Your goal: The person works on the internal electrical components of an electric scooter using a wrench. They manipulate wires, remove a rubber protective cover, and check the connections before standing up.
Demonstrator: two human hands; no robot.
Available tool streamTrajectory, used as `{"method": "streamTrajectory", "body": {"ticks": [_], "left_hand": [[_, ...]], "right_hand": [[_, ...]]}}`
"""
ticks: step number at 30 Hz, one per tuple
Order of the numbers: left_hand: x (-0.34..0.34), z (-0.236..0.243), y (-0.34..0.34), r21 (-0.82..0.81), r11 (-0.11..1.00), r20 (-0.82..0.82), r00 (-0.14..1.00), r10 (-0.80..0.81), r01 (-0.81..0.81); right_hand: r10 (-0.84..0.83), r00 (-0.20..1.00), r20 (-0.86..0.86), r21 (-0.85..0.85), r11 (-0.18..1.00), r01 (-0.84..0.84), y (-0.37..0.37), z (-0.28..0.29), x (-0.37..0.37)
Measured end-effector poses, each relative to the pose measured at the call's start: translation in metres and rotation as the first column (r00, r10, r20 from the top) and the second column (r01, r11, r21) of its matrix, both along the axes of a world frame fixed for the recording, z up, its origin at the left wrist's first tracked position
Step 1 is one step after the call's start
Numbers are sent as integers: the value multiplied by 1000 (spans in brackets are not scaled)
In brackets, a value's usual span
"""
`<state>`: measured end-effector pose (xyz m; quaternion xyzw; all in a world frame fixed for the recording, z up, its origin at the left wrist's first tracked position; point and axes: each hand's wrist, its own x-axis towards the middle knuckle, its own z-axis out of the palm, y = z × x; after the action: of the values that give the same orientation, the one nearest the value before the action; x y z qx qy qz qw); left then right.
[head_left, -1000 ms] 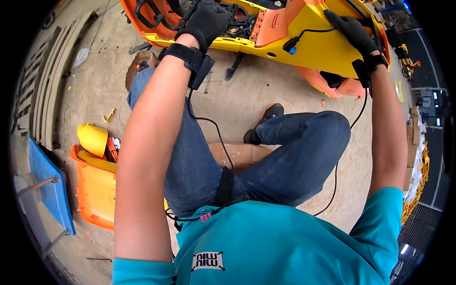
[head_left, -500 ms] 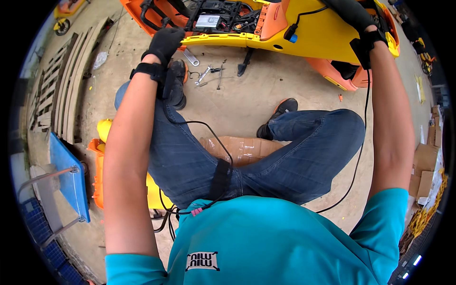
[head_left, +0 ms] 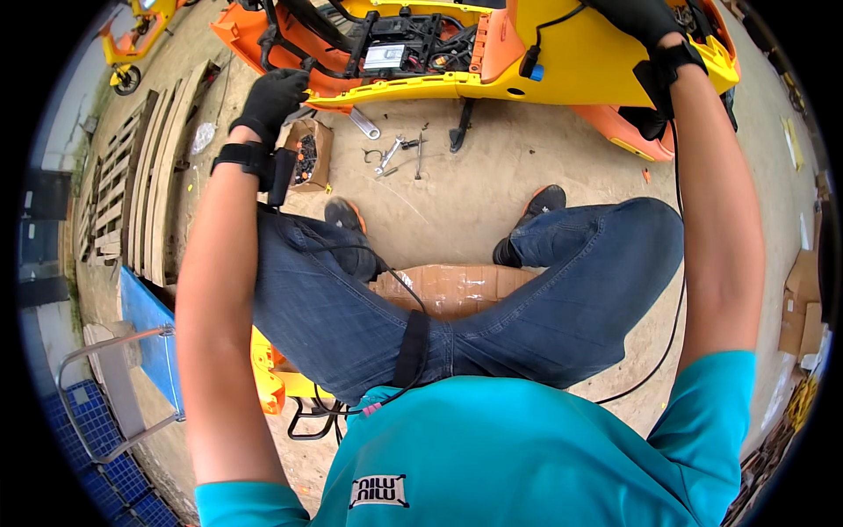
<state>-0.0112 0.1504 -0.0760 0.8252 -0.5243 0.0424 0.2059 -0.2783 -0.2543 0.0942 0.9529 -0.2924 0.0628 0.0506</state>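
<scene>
A partly dismantled yellow and orange scooter body [head_left: 566, 61] spans the top of the view, its tray of electronics and wiring [head_left: 395, 44] exposed. My gloved left hand [head_left: 270, 104] has curled fingers gripping the lower left edge of the body. My gloved right hand [head_left: 639, 22] is on the upper right of the yellow panel, its fingertips cut off or hidden at the top edge. Between them hangs a cable with a black connector and blue cap [head_left: 531, 68]. Loose spanners and other tools [head_left: 395, 154] lie on the floor below a black stand [head_left: 458, 132].
My bent legs frame flattened cardboard [head_left: 457, 285]. Left are a box of small parts [head_left: 318, 176], wooden pallets [head_left: 158, 193], a blue trolley [head_left: 145, 307], orange parts [head_left: 268, 386] and another yellow scooter [head_left: 132, 44]. Cardboard boxes [head_left: 799, 307] lie at the right.
My left hand has moved left and down from over the electronics to the body's left edge, uncovering the tray. My right hand has shifted slightly upward and left. My left foot has moved down.
</scene>
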Motion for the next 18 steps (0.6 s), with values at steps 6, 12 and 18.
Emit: {"method": "streamTrajectory", "body": {"ticks": [6, 12, 18], "left_hand": [[-7, -69, -21, 150, 989, 250, 967, -44, 6], [-80, -21, -103, -319, 868, -435, 873, 222, -380], [-83, -18, -137, -441, 799, -494, 854, 166, -410]], "right_hand": [[244, 955, 171, -65, 969, -236, -43, -37, 9], [387, 919, 73, -213, 906, -365, -97, -61, -8], [334, 929, 158, -293, 914, -279, -70, -48, -4]]}}
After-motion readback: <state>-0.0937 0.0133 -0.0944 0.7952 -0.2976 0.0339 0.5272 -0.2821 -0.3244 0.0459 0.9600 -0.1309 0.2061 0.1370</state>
